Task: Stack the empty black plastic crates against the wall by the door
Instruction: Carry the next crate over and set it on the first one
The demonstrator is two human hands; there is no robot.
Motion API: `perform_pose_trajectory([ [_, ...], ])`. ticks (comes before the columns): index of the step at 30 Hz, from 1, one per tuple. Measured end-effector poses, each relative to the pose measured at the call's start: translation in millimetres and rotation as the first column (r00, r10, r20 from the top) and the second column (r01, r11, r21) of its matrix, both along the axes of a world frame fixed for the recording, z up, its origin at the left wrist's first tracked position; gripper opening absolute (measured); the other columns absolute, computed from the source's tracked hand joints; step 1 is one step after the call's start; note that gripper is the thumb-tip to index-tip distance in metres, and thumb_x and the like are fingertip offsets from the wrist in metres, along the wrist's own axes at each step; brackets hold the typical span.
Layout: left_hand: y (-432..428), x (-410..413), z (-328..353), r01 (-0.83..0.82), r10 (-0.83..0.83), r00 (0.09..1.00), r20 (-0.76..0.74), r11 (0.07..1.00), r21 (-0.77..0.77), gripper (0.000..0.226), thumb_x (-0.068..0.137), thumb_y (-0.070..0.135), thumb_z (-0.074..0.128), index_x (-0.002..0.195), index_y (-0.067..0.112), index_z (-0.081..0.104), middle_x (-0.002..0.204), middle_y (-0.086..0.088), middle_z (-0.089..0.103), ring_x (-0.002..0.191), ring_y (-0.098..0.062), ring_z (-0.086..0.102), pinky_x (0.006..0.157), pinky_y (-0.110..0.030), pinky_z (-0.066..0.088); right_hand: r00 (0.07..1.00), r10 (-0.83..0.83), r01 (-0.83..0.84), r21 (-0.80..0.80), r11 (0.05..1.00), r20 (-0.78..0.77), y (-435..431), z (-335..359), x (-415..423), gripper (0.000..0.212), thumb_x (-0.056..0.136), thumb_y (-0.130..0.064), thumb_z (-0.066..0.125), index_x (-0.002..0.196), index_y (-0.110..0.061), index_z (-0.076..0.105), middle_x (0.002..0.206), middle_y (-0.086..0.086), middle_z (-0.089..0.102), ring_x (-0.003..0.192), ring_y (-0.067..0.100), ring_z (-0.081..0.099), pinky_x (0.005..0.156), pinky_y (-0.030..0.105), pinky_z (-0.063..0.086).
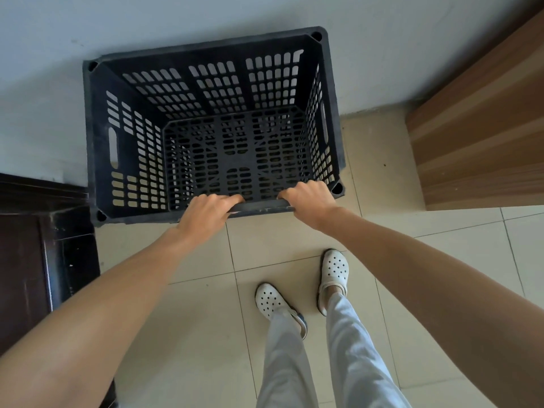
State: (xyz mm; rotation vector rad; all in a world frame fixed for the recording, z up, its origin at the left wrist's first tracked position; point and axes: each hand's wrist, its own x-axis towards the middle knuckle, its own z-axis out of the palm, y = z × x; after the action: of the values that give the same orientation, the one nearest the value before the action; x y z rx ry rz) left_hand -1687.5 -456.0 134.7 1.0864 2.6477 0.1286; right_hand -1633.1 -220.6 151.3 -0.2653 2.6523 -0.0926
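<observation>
An empty black plastic crate (206,51) with slotted walls stands with its far side against the pale wall, seen from above. Through its perforated floor more black lattice shows, so it seems to sit on another crate below, though I cannot tell for sure. My left hand (206,212) grips the near rim left of its middle, fingers curled over the edge into the crate. My right hand (309,201) grips the same near rim further right, close to the near right corner.
A dark brown door and its frame (35,245) stand at the left, right beside the crate. A wooden cabinet (477,128) rises at the right. Beige floor tiles (206,319) lie under my feet in white clogs (334,270).
</observation>
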Motion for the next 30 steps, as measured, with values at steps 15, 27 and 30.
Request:
perform_pose_trajectory([
  [15, 84, 12, 23, -0.001, 0.000, 0.920, 0.391, 1.000, 0.001, 0.049, 0.101, 0.053, 0.025, 0.138, 0.027, 0.043, 0.137, 0.006, 0.052, 0.124, -0.017, 0.049, 0.098, -0.037, 0.044, 0.901, -0.272, 0.188, -0.261, 0.947, -0.337, 68, 5, -1, 0.062, 0.104, -0.043, 0.032, 0.157, -0.015, 0.015, 0.163, 0.004, 0.017, 0.151, 0.020, 0.011, 0.123, 0.042, 0.012],
  [27, 162, 25, -1, -0.292, 0.322, 0.922, 0.217, 0.943, -0.157, 0.045, 0.099, 0.046, 0.020, 0.103, 0.024, 0.059, 0.099, 0.001, 0.067, 0.095, -0.025, 0.062, 0.064, -0.036, 0.049, 0.781, -0.621, 0.546, -0.410, 0.730, -0.066, 85, -18, -15, 0.076, 0.103, -0.034, 0.039, 0.155, -0.015, -0.013, 0.164, 0.009, 0.009, 0.150, 0.025, 0.015, 0.120, 0.045, 0.022],
  [30, 165, 12, 4, -0.241, 0.269, 0.939, 0.212, 0.959, -0.151, 0.041, 0.099, 0.047, 0.026, 0.118, 0.027, 0.057, 0.114, 0.004, 0.063, 0.109, -0.023, 0.058, 0.081, -0.040, 0.050, 0.850, -0.523, 0.476, -0.323, 0.818, -0.070, 96, -8, -18, 0.081, 0.101, -0.047, 0.035, 0.154, -0.010, -0.015, 0.163, 0.009, -0.013, 0.152, 0.025, 0.000, 0.123, 0.043, 0.012],
])
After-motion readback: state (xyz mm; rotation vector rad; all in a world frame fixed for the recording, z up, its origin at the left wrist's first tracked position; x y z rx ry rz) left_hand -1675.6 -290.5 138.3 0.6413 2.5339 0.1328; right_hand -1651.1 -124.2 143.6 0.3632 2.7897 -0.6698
